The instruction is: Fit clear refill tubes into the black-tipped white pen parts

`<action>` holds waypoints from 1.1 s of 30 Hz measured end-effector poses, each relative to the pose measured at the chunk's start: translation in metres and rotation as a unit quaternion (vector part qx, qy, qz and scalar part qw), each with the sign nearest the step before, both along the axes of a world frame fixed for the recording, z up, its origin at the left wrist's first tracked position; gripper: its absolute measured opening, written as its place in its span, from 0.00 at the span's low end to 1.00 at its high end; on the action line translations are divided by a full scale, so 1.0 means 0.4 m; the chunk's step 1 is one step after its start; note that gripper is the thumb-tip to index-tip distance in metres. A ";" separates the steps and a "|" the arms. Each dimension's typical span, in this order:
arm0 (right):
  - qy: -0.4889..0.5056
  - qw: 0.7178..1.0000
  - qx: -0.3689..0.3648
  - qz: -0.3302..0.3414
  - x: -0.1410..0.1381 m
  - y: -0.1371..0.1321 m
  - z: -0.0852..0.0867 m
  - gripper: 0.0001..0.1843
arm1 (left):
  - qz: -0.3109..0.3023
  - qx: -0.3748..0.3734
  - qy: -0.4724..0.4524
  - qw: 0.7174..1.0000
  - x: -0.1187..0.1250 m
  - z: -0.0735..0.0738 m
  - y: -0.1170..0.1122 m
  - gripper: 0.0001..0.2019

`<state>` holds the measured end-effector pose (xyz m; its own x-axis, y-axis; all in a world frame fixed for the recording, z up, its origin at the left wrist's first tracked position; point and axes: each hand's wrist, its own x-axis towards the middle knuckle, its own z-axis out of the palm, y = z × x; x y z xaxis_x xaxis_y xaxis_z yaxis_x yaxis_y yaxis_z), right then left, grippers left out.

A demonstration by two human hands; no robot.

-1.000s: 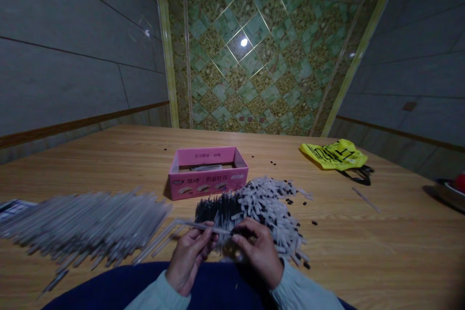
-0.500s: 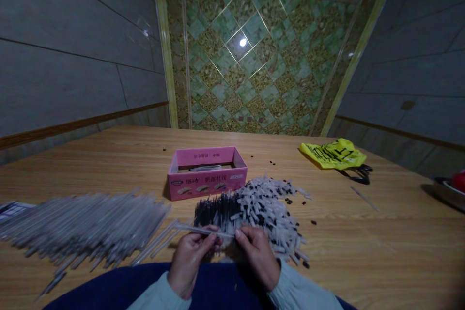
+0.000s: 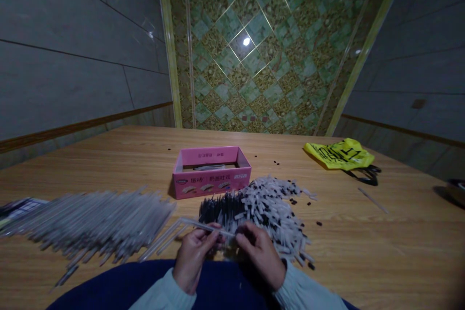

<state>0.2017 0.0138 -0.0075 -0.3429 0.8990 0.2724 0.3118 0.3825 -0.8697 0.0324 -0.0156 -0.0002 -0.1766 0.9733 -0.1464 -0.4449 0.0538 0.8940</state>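
Note:
My left hand is closed around a slim clear plastic tube, which sticks out leftward past the fingers. At the tube's right end, my right hand is closed in a pinch between thumb and fingers; any small part there is hidden. Just beyond my hands lie a bunch of thin black pieces and a heap of short whitish pieces. A large pile of long clear tubes spreads to the left, with a few loose tubes beside my left hand.
Behind the heaps stands an open pink box with some thin clear pieces inside. A yellow bag with black straps lies at the back right of the wooden table. One loose tube and small black bits are scattered about.
The whole view has shifted slightly, so table items sit a little further right. Both hands keep their hold on the tube; the right fingers have moved slightly at its end.

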 end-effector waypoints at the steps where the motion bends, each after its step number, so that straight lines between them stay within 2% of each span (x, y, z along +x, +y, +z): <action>1: 0.001 1.000 0.015 -0.007 0.000 0.000 0.001 0.17 | 0.002 -0.002 0.001 1.000 0.000 0.002 0.000 0.16; 3: 0.003 1.000 0.009 -0.004 0.000 -0.001 0.002 0.19 | 0.000 -0.005 0.002 1.000 0.000 0.004 -0.001 0.16; 6: 0.009 0.998 -0.053 0.019 -0.002 -0.002 0.002 0.27 | -0.005 -0.006 0.002 1.000 0.000 0.004 -0.002 0.16; 11: 0.042 0.999 -0.011 0.000 -0.003 -0.001 -0.004 0.20 | -0.007 0.003 0.005 1.000 -0.002 -0.002 0.000 0.16; 16: 0.049 0.993 -0.101 0.023 -0.003 0.002 -0.017 0.25 | -0.014 0.036 0.006 0.999 -0.001 -0.002 -0.001 0.13; 21: 0.073 0.996 -0.048 0.024 -0.004 0.002 -0.003 0.15 | -0.015 0.066 0.028 0.997 -0.004 -0.005 0.003 0.12; 25: 0.086 0.995 -0.039 0.018 -0.004 -0.002 0.010 0.14 | -0.023 0.061 0.035 0.997 -0.004 -0.007 0.005 0.15; 29: 0.086 0.996 -0.019 -0.017 0.009 0.004 0.013 0.15 | 0.027 0.029 0.008 0.999 -0.008 0.014 -0.001 0.24; 33: 0.078 0.996 -0.013 -0.036 0.025 0.015 0.007 0.14 | 0.100 0.019 -0.057 0.993 -0.035 0.028 -0.001 0.25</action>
